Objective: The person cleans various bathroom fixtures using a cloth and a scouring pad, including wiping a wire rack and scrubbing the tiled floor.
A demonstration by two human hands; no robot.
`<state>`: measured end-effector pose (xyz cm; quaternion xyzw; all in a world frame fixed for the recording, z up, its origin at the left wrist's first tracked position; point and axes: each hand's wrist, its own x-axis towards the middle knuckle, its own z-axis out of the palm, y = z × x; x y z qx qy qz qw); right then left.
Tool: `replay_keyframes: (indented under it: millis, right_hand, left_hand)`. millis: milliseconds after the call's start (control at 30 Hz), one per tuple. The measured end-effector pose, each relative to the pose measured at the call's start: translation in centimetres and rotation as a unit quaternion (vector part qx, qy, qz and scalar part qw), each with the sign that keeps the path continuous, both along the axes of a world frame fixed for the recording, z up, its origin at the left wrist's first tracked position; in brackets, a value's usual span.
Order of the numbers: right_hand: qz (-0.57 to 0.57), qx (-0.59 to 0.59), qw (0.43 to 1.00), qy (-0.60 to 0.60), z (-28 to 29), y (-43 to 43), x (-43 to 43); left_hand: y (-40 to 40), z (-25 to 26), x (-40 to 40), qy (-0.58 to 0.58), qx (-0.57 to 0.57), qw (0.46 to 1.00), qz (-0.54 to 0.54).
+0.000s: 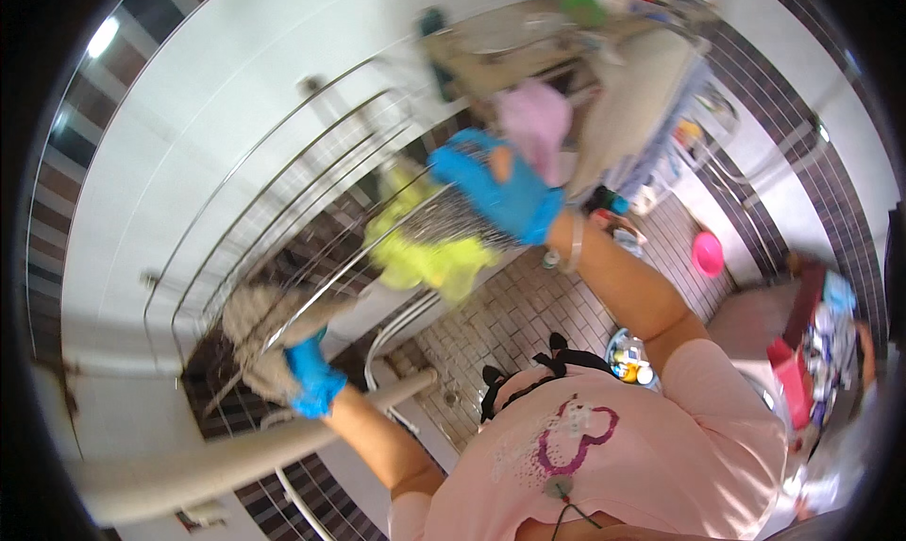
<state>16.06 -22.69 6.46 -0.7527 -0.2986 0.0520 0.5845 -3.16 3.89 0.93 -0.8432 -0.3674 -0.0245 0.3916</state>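
Observation:
Both my hands wear blue gloves at a wall-mounted metal wire rack (283,180). At the rack's lower left end, my left hand (311,374) grips a grey-brown cloth (262,328) bunched around the wires. My right hand (499,187) is at the rack's other end, its fingers curled over a silvery grey mesh piece (463,219); some skin shows through that glove. Yellow-green crumpled material (432,258) hangs beside the mesh, close to the rack's front rail. Blur hides whether it is cloth or a glove, and whether my right hand touches it.
A pale pipe (233,463) crosses below my left arm. Ahead stands a cluttered counter (488,45) with a pink cloth (534,120) hanging from it. On the tiled floor (488,314) are a pink basin (708,253) and a tub of bottles (630,360). Part of another person (842,442) shows at right.

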Motion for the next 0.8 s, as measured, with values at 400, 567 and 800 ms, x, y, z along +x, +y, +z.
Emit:
replay_keyframes:
  millis: [400,567,800]
  right_hand:
    - [-0.014,-0.057,0.998,-0.028,-0.2,0.0,0.8]
    - [0.011,0.061,0.998,0.011,1.7,-1.2,0.2]
    - [0.034,0.136,0.990,0.018,0.3,-1.1,0.1]
  left_hand:
    - [-0.6,-5.9,-4.1,-0.409,-0.142,0.890,-0.147]
    - [0.2,-5.5,-2.5,-0.327,-0.166,0.929,-0.048]
    - [1.6,-6.2,-3.9,-0.081,-0.228,0.958,0.156]
